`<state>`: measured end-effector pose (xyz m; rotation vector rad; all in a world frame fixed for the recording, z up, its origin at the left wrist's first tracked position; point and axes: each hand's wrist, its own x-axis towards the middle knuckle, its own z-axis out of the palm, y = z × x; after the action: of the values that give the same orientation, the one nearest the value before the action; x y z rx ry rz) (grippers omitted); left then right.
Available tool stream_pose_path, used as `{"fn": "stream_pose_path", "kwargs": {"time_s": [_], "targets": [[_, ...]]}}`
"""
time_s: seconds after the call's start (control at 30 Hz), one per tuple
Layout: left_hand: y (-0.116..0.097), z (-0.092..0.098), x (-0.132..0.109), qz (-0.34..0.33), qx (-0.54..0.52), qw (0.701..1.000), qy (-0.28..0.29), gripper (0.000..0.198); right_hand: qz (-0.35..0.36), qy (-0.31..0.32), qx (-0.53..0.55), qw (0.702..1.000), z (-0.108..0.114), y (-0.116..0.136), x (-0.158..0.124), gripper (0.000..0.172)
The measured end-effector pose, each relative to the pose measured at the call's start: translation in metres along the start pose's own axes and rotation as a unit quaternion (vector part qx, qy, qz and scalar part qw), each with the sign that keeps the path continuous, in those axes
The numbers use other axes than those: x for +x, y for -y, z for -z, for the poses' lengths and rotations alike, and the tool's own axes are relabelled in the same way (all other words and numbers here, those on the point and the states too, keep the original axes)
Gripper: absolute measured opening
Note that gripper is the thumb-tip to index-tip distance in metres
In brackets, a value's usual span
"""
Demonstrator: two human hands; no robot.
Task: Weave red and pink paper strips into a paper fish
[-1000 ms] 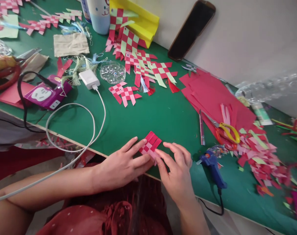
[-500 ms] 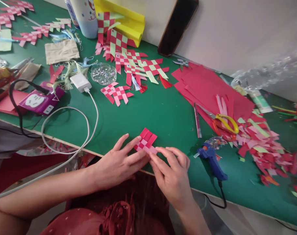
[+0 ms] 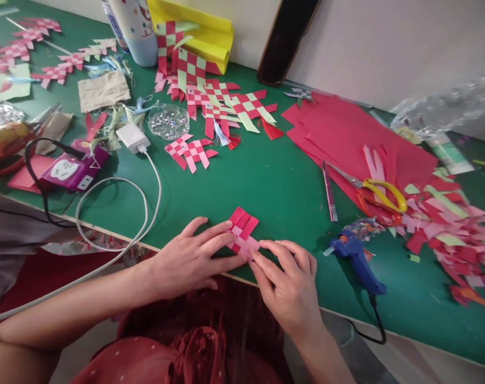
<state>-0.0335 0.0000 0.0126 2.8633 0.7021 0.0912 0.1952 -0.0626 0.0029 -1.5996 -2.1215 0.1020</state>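
Note:
A small woven square of red and pink paper strips lies near the front edge of the green table. My left hand rests flat on its left side, fingers stretched out and pressing it down. My right hand meets the weave's lower right corner, its fingertips pinched on a pink strip end there.
A blue glue gun lies right of my hands. Yellow-handled scissors sit on red paper sheets beside a heap of strip scraps. Finished woven fish, a dish of googly eyes, a white charger and cable are behind.
Both hands stay on the weave. My right fingers have curled in closer to its lower right corner. The view has shifted a little.

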Motion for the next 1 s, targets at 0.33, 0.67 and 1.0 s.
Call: {"fn": "stream_pose_path", "kwargs": {"time_s": [0.33, 0.67, 1.0], "targets": [[0.009, 0.003, -0.001, -0.024, -0.025, 0.999, 0.022, 0.081, -0.016, -0.011, 0.030, 0.999, 0.001, -0.001, 0.000, 0.013], [0.009, 0.002, -0.002, -0.026, -0.023, 0.999, 0.023, 0.080, 0.013, -0.005, 0.048, 0.999, 0.006, 0.004, -0.001, 0.010], [0.012, 0.001, -0.002, -0.036, -0.011, 0.999, 0.023, 0.074, 0.038, 0.011, 0.032, 0.999, 0.003, -0.002, 0.000, 0.009]]}}
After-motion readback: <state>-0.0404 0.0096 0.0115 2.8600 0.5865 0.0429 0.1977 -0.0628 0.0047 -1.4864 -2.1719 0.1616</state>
